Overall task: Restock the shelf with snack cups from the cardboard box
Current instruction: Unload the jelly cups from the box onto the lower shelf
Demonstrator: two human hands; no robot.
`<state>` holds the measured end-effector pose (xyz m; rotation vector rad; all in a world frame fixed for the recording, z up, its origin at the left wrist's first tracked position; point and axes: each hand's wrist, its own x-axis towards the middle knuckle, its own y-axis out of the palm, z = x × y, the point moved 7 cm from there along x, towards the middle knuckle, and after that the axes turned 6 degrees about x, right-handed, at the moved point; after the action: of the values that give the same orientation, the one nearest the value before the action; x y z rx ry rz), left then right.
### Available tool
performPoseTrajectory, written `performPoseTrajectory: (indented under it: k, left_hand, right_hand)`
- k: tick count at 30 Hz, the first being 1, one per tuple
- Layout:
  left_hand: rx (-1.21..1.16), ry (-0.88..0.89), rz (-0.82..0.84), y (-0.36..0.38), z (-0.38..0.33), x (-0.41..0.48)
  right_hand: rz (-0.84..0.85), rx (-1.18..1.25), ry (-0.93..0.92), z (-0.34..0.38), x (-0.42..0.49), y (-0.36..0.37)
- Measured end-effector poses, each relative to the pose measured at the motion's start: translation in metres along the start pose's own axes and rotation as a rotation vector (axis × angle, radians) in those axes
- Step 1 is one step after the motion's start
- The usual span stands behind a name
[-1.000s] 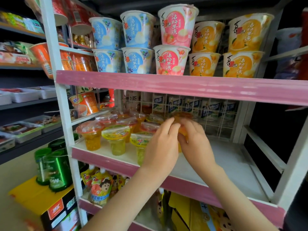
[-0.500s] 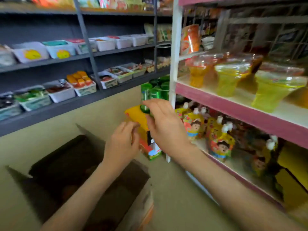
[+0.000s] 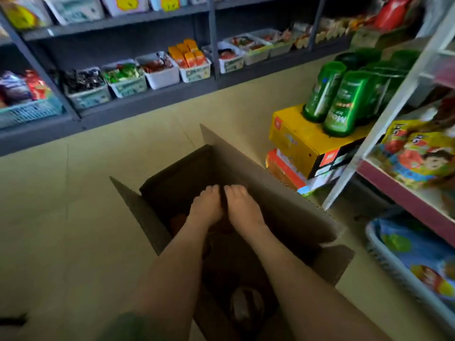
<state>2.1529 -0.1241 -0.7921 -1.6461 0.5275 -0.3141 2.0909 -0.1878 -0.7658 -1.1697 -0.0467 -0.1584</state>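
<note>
Left hand [image 3: 206,205] and right hand [image 3: 242,207] side by side, extended down into cardboard box [image 3: 290,207]; fingertips lost in dark interior, grip undeterminable, contents indistinct

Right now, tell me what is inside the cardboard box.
Both hands reach into the cardboard box, left hand beside right hand. A round pale-topped cup lies nearer the camera, something orange by the left hand. Shadow and arms hide the rest.
</note>
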Motion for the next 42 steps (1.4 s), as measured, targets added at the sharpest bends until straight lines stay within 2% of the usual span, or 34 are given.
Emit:
performPoseTrajectory:
  k: [4,7,9,13,17,20,27,29,31,34,37,39,42]
  left_hand:
    - [0.088,0.170,0.083,0.029,0.024,-0.047]
    - [-0.009,0.211,0.010,0.029,0.032,-0.057]
    - [0.032,0.221,0.017,0.036,0.025,-0.052]
    - [0.335,0.130,0.209,0.077,0.011,-0.067]
    - [0.460,0.146,0.450,0.112,0.007,-0.090]
    - [0.481,0.156,0.497,0.115,0.015,-0.089]
    - [0.397,0.139,0.539,0.102,0.005,-0.088]
    - [0.379,0.109,0.514,0.099,0.006,-0.084]
    - [0.315,0.075,0.409,0.089,0.005,-0.078]
    - [0.136,0.086,0.119,0.062,0.005,-0.068]
    - [-0.121,0.173,-0.058,0.035,-0.001,-0.068]
    - [-0.189,0.254,-0.175,0.005,-0.012,-0.070]
    - [-0.226,0.347,-0.330,-0.047,-0.035,-0.077]
  right_hand:
    - [0.328,-0.036,0.171,-0.057,-0.055,0.067]
    - [0.421,-0.028,0.263,-0.080,-0.073,0.090]
    - [0.529,-0.015,0.209,-0.073,-0.078,0.108]
    - [0.684,-0.072,-0.023,-0.032,-0.082,0.133]
    - [0.883,-0.183,-0.106,-0.011,-0.093,0.156]
    - [0.957,-0.275,-0.139,-0.009,-0.098,0.172]
    - [0.871,-0.246,-0.139,-0.014,-0.083,0.157]
    - [0.799,-0.251,-0.130,-0.017,-0.074,0.140]
    - [0.676,-0.256,-0.129,-0.019,-0.063,0.118]
    - [0.450,-0.247,-0.142,-0.022,-0.053,0.077]
    - [0.286,-0.156,-0.122,-0.024,-0.053,0.029]
    - [0.218,-0.121,-0.140,-0.023,-0.057,0.000]
    - [-0.012,-0.028,-0.244,-0.018,-0.066,-0.049]
